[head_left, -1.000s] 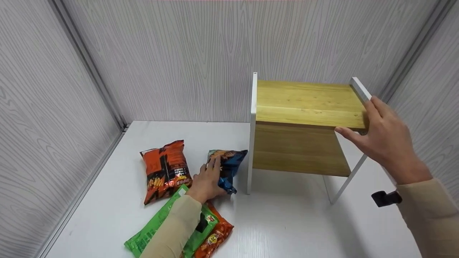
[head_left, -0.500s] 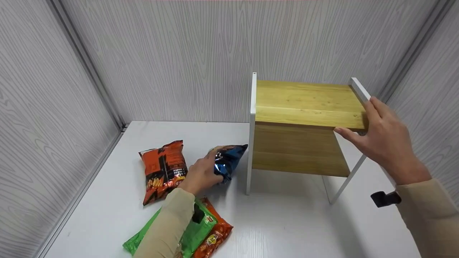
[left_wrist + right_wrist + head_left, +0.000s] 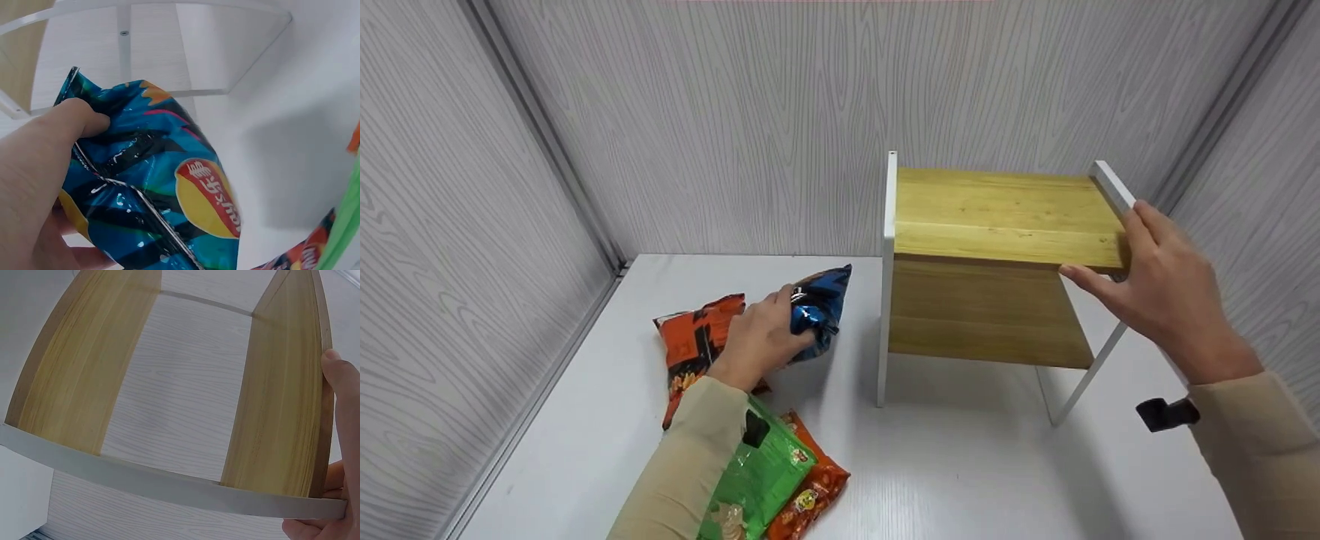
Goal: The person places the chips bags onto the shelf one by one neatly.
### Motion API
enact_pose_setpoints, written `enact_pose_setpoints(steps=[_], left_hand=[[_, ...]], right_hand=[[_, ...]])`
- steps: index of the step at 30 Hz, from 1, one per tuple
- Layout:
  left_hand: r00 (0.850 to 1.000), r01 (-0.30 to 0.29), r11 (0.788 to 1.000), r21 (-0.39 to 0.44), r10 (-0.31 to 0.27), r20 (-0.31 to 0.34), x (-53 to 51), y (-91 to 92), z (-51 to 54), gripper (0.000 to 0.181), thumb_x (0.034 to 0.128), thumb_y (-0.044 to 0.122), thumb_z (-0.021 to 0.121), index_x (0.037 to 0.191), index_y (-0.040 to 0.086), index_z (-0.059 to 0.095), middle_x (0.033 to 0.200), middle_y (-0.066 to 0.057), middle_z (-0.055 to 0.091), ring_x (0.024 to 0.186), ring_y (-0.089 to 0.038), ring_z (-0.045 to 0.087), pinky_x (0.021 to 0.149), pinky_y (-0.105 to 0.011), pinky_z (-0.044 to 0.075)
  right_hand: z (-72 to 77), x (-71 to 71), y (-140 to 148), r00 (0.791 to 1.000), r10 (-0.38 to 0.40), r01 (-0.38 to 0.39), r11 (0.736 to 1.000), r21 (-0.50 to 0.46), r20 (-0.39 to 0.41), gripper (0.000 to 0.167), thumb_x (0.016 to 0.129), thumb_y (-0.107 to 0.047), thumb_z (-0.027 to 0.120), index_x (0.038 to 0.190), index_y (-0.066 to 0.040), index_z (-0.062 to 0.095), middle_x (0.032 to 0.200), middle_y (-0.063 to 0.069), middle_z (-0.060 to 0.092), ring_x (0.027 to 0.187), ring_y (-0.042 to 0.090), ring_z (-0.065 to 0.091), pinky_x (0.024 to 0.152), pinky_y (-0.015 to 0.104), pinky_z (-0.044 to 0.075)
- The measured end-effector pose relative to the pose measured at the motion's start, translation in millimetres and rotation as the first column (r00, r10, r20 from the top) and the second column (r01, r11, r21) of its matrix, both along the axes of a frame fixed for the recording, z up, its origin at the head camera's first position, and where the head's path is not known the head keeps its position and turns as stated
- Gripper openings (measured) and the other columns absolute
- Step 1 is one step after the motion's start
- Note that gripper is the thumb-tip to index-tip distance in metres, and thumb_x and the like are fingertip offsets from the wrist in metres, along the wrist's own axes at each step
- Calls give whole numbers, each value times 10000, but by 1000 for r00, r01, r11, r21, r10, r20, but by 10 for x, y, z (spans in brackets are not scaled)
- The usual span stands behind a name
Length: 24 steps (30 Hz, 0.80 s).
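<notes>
A blue chip bag (image 3: 819,311) is gripped by my left hand (image 3: 761,334), thumb on its near side, raised off the table beside an orange bag (image 3: 682,337). In the left wrist view the thumb presses the blue bag (image 3: 152,169), with fingers partly hidden behind it. My right hand (image 3: 1174,300) grips the front right corner of a wooden shelf (image 3: 1005,214), thumb at the front edge and fingers over the white side frame. The right wrist view shows that hand (image 3: 343,439) around the board's edge and frame end.
A green bag (image 3: 769,472) lies over a red-orange bag (image 3: 825,480) at the table's near side, partly under my left forearm. A lower wooden board (image 3: 982,315) hangs between the white legs. Grey panel walls (image 3: 697,135) enclose the table (image 3: 930,465).
My left hand has taken hold of the blue bag and lifted it, moving up and to the left, over part of the orange bag. The right hand has stayed on the shelf corner.
</notes>
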<state>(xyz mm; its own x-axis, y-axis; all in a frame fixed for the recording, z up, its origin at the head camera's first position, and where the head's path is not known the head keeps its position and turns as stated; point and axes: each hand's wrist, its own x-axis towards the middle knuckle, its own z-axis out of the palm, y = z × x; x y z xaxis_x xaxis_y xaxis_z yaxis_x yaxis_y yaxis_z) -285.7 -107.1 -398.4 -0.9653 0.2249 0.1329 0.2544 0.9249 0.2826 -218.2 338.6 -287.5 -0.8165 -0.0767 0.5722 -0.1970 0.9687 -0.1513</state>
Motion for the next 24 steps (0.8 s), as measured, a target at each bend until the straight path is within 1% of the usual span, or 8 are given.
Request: enact_pose_setpoints(steps=[3,6,8,11,13,20,22,24], left_hand=[[999,-32,997,-77,29,-35,16,9,46,840,887,501,668,1501,15,364,1377,-207,579,1113,-396,636,903,-536,550],[993,-65,987,-148,49,-111,39,25,46,826,892,511,677,1492,23,388,1370,-222,581,1058,-409,656,842,-521,573],[980,-100,975,-198,63,-189,57,42,24,808,880,514,695,1474,36,428,1322,-241,608,1002,-411,676,787,-505,588],[950,-157,952,-263,72,-305,73,89,-24,788,842,522,734,1418,36,502,1193,-280,659,900,-408,703,694,-483,602],[937,-184,940,-287,80,-339,72,134,-58,775,816,522,760,1370,27,540,1116,-283,681,853,-400,708,656,-471,602],[946,-240,903,-356,136,-293,23,370,-202,858,785,603,746,1366,3,549,1176,-239,677,896,-379,706,632,-421,605],[945,-253,905,-341,157,-286,7,450,-251,893,769,629,744,1353,-20,552,1194,-236,664,908,-370,703,640,-412,607],[953,-247,918,-310,172,-251,-5,523,-295,913,778,630,735,1349,-56,538,1224,-252,636,956,-374,688,695,-418,612]], right_hand=[[-7,-7,-2,1000,1,-1,1000,-2,-3,975,808,-554,739,1458,84,390,1491,316,400,1314,534,425,956,731,387],[-15,-14,-5,1000,2,-2,1000,-1,-12,970,804,-549,745,1453,83,398,1486,314,408,1309,531,430,949,732,389],[-20,-18,-14,1000,4,-4,1000,0,-13,969,805,-550,744,1453,83,400,1484,314,409,1309,529,430,956,729,388],[-23,-17,-27,1000,7,-7,1000,0,-15,966,805,-549,744,1453,82,402,1481,317,410,1309,529,429,967,725,386],[-24,-15,-32,1000,10,-10,1000,-5,-18,962,803,-546,748,1447,83,408,1476,319,416,1309,529,428,971,723,384],[-6,-9,-18,1000,11,-12,1000,-22,-12,959,801,-547,750,1448,75,411,1480,314,415,1318,527,421,975,727,376],[-3,-7,-10,1000,7,-7,1000,-20,-8,967,802,-553,747,1455,73,403,1486,314,407,1323,528,416,983,726,373],[-5,-3,-1,1000,3,-3,1000,-19,-4,974,804,-555,745,1461,72,395,1490,316,402,1322,532,414,984,727,371]])
